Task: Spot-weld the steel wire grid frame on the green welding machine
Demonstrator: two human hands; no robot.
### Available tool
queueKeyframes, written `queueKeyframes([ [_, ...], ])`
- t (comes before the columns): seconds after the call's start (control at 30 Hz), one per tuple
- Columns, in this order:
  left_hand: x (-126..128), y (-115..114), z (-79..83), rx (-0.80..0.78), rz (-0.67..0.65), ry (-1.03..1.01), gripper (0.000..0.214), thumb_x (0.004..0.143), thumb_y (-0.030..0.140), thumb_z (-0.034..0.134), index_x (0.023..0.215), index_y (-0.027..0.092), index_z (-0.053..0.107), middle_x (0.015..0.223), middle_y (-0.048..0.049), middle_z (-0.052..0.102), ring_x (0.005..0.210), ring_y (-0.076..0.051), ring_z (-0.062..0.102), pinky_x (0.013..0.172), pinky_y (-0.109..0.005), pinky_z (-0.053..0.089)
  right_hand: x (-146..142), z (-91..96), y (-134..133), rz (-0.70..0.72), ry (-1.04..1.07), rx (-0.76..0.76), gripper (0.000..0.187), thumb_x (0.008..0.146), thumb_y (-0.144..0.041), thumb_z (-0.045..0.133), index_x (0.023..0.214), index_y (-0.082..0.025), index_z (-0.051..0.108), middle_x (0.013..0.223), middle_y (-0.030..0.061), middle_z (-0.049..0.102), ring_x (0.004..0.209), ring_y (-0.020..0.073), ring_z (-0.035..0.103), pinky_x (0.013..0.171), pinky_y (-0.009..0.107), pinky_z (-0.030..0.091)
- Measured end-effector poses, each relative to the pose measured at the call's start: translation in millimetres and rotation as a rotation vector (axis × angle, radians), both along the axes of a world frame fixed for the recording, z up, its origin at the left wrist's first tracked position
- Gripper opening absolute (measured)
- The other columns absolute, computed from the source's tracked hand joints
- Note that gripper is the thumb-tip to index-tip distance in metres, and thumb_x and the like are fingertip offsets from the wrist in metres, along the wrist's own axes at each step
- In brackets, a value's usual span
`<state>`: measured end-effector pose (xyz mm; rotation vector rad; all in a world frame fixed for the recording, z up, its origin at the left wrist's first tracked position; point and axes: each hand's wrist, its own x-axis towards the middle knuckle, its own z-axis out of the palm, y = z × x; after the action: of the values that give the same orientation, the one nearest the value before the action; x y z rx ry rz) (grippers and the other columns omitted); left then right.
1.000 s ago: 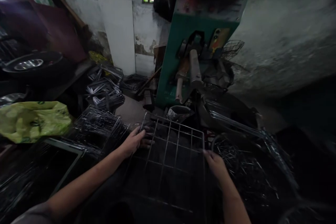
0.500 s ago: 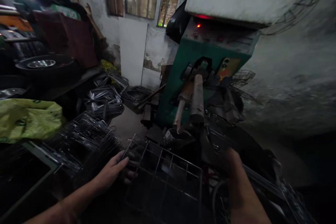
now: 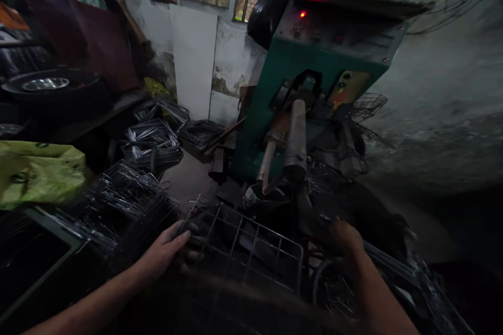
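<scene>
Pretty dim in here, so take this as what I can actually make out. The person's left hand (image 3: 167,251) is curled over the near left edge of a wire grid rack (image 3: 243,251), fingers (image 3: 192,255) wrapped through the wires, so it's got a proper hold on it. The rack sits low in front of them, tilted a bit, with its far edge pointing toward the green machine (image 3: 306,78).

The right hand (image 3: 346,238) is off the rack's right corner, reaching into the dark clutter just beside it. It's seen from the back and the fingers disappear into shadow, so I can't tell whether it's closed on anything. A loop of cable (image 3: 320,277) sits right under that wrist.

The machine has a red light (image 3: 302,13) glowing on top and a thick metal arm (image 3: 295,138) sticking out toward the rack. Off to the left there's a stack of wire racks (image 3: 118,204), more piles further back (image 3: 155,141), and a yellow-green plastic bag (image 3: 39,170) at the left edge.
</scene>
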<state>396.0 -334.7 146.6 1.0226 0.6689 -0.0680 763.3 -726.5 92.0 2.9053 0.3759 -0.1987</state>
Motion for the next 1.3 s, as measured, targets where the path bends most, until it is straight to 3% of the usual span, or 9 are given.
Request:
queueKeyframes([
  [0.23, -3.0, -0.5, -1.7, 0.014, -0.002, -0.013, 0.05, 0.071, 0.05, 0.073, 0.105, 0.019, 0.052, 0.102, -0.011, 0.067, 0.078, -0.029, 0.071, 0.044, -0.027, 0.053, -35.3, -7.4, 14.1, 0.021, -0.032, -0.055, 0.039, 0.091, -0.008, 0.025, 0.115, -0.004, 0.056, 0.11, 0.0228, 0.061, 0.102, 0.0283, 0.06, 0.078, 0.034, 0.044],
  [0.47, -3.8, 4.0, 3.2, 0.053, 0.0, 0.011, 0.061, 0.065, 0.054, 0.076, 0.107, 0.018, 0.049, 0.106, -0.0125, 0.066, 0.081, -0.032, 0.07, 0.042, -0.027, 0.052, -46.3, -12.1, 11.9, 0.061, -0.082, -0.092, 0.041, 0.092, -0.007, 0.023, 0.118, -0.004, 0.055, 0.105, 0.0217, 0.062, 0.099, 0.0263, 0.06, 0.074, 0.032, 0.044],
  [0.6, -2.8, 2.5, 3.6, 0.068, -0.023, 0.01, 0.065, 0.065, 0.056, 0.075, 0.11, 0.018, 0.047, 0.107, -0.0134, 0.065, 0.083, -0.033, 0.07, 0.044, -0.028, 0.053, -49.7, -2.1, 13.4, 0.114, -0.069, -0.12, 0.041, 0.091, -0.006, 0.027, 0.115, -0.007, 0.059, 0.103, 0.0191, 0.063, 0.094, 0.0253, 0.061, 0.07, 0.03, 0.044],
  [0.73, -6.5, 0.5, 2.6, 0.212, -0.025, -0.011, 0.067, 0.072, 0.058, 0.066, 0.122, 0.018, 0.045, 0.11, -0.0135, 0.065, 0.084, -0.031, 0.069, 0.05, -0.033, 0.055, -68.8, 27.4, 18.3, 0.206, -0.087, -0.117, 0.036, 0.091, -0.013, 0.035, 0.115, -0.01, 0.061, 0.1, 0.0176, 0.064, 0.098, 0.0275, 0.058, 0.078, 0.035, 0.044],
  [0.83, -14.0, 7.9, 9.1, 0.575, -0.02, -0.071, 0.055, 0.079, 0.051, 0.059, 0.121, 0.016, 0.053, 0.107, -0.0121, 0.066, 0.095, -0.029, 0.066, 0.076, -0.042, 0.056, -112.6, 64.4, 12.9, 0.3, -0.226, -0.022, 0.031, 0.089, -0.019, 0.04, 0.108, -0.013, 0.064, 0.095, 0.0152, 0.064, 0.097, 0.0289, 0.056, 0.082, 0.039, 0.044],
  [0.97, -16.3, 8.7, 40.0, 1.033, -0.026, -0.221, 0.045, 0.075, 0.048, 0.062, 0.107, 0.016, 0.064, 0.118, -0.0123, 0.061, 0.119, -0.029, 0.051, 0.109, -0.046, 0.033, -207.1, 110.1, 13.6, 0.424, -0.477, 0.383, 0.028, 0.092, -0.032, 0.041, 0.097, -0.019, 0.065, 0.09, 0.008, 0.065, 0.081, 0.0208, 0.06, 0.072, 0.031, 0.049],
  [1.03, -6.6, -9.7, 59.2, 0.916, -0.234, -0.255, 0.043, 0.08, 0.052, 0.056, 0.104, 0.017, 0.065, 0.115, -0.0108, 0.062, 0.114, -0.025, 0.054, 0.105, -0.041, 0.037, -254.5, 119.5, 31.9, 0.412, -0.553, 0.51, 0.027, 0.092, -0.035, 0.045, 0.103, -0.02, 0.064, 0.093, 0.0066, 0.066, 0.078, 0.0182, 0.062, 0.064, 0.026, 0.049],
  [1.17, 28.1, -68.8, 73.5, 0.11, -0.793, -0.08, 0.056, 0.087, 0.061, 0.036, 0.102, 0.012, 0.06, 0.083, -0.0075, 0.066, 0.075, -0.018, 0.065, 0.072, -0.034, 0.053, -329.6, 107.4, 96.1, 0.566, -0.564, 0.68, 0.024, 0.092, -0.024, 0.044, 0.103, -0.019, 0.064, 0.091, 0.0072, 0.067, 0.074, 0.0153, 0.064, 0.059, 0.022, 0.05],
  [1.3, 27.0, -95.3, 61.5, 0.375, -0.662, -0.005, 0.014, 0.079, 0.026, 0.057, 0.083, 0.013, 0.055, 0.071, -0.0014, 0.06, 0.064, -0.012, 0.057, 0.061, -0.023, 0.048, -372.5, 89.0, 119.8, 0.602, -0.265, 0.911, 0.027, 0.093, -0.023, 0.04, 0.102, -0.02, 0.066, 0.095, 0.0071, 0.069, 0.084, 0.0163, 0.066, 0.072, 0.025, 0.055],
])
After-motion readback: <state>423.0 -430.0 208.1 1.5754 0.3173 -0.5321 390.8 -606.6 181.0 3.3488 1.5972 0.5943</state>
